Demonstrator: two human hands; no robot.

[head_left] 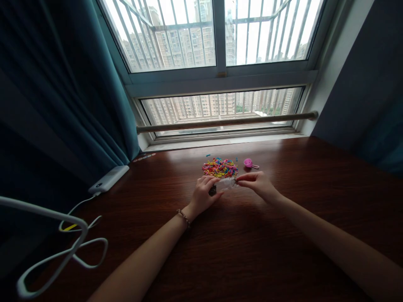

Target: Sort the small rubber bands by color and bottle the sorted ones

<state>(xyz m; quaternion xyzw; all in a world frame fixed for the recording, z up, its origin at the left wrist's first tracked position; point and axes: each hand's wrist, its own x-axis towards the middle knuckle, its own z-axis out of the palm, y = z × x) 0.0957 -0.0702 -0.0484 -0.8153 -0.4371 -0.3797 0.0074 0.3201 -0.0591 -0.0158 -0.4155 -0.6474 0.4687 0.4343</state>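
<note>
My left hand is wrapped around a small clear plastic bag lying low over the table, with something dark at its end near my palm. The thumb and fingers of my right hand are pinched together at the bag's other end, where a few small dark bits show; what exactly they grip is too small to tell. Just beyond both hands lies a pile of small multicoloured pieces that look like paper clips. A pink scoop with a short handle rests right of the pile.
A dark red wooden table stretches under everything. On the left sit a white power bank and a looped white cable, beside a blue curtain. Behind the table runs a rail before the window.
</note>
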